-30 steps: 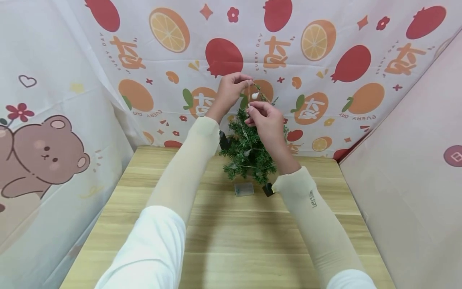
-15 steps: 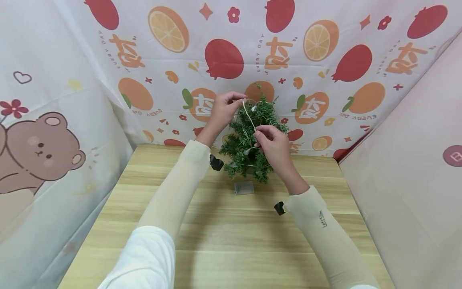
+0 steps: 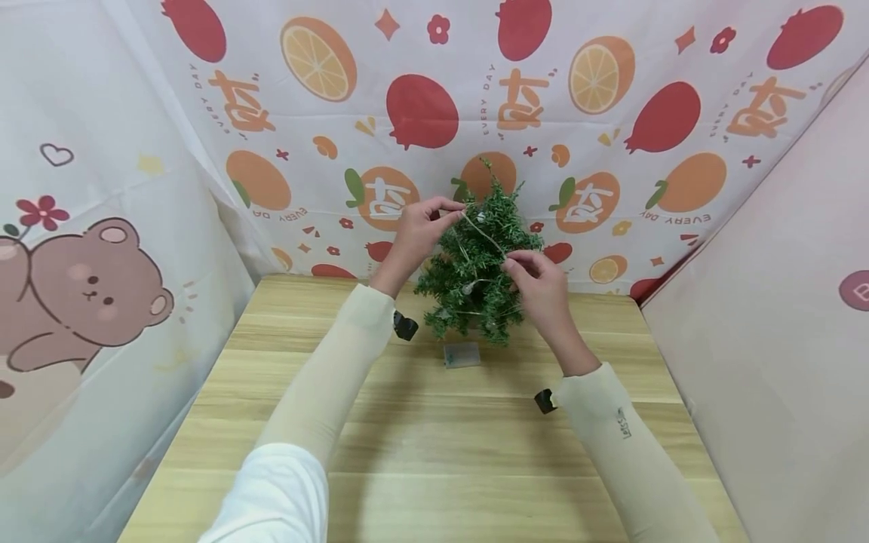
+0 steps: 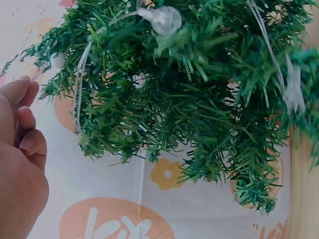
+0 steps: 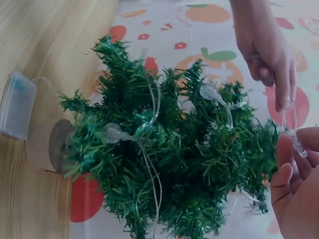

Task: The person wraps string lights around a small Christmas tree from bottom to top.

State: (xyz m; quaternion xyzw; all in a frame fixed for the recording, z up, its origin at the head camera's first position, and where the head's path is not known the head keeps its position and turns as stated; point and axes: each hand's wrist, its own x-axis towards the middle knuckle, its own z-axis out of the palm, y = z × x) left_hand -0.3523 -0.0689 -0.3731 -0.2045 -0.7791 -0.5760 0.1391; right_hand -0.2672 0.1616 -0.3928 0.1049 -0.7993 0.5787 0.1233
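Observation:
A small artificial Christmas tree (image 3: 468, 264) stands at the back of the table, wound with clear-wired string lights. My left hand (image 3: 417, 237) pinches the light wire at the tree's upper left. On the upper right, my right hand (image 3: 541, 292) pinches the same strand. Between them the wire (image 3: 484, 234) runs slanting across the front of the foliage. In the right wrist view, a small clear piece of the light string (image 5: 299, 148) pokes out from the right fingertips. Round bulbs (image 5: 113, 133) sit among the branches there. The left wrist view shows another bulb (image 4: 166, 21).
A clear battery box (image 3: 462, 355) lies on the wooden table (image 3: 434, 467) in front of the tree, joined to it by a thin wire. The tree's round base (image 5: 61, 147) is beside it. A fruit-print cloth (image 3: 366, 83) hangs close behind.
Both hands have come down from above the treetop, the right one also moving right. The wire strand has gone from upright to slanting across the tree, whose bent tip has sprung upright.

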